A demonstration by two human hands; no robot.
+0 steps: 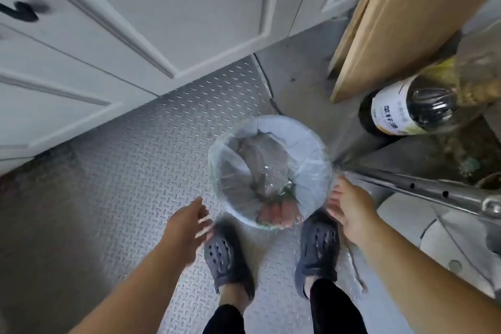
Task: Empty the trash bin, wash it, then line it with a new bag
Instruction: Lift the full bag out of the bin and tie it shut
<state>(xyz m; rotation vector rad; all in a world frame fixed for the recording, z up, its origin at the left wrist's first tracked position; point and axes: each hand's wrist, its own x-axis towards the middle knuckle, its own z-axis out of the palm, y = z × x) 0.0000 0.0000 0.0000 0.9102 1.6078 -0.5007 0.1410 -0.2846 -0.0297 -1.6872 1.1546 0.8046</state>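
Left hand (187,221) and right hand (349,205), fingers loose, empty, flank bin (306,149) at 7 and 4 o'clock, not touching. Judged best: pinch liner (230,160) rim both sides, gather before lifting. Bin round, pale, on floor past shoes (225,257), holding wrappers, scraps. Bottle (406,111) at 2 o'clock.

Both forearms are bare, with no sleeve, watch or ring showing on the left hand (187,221) or the right hand (352,209). On the feet, at lower centre of the frame, are slate-grey foam clogs (225,257) with rows of oval vent holes over the toes. Black trousers (333,309) end at bare ankles.
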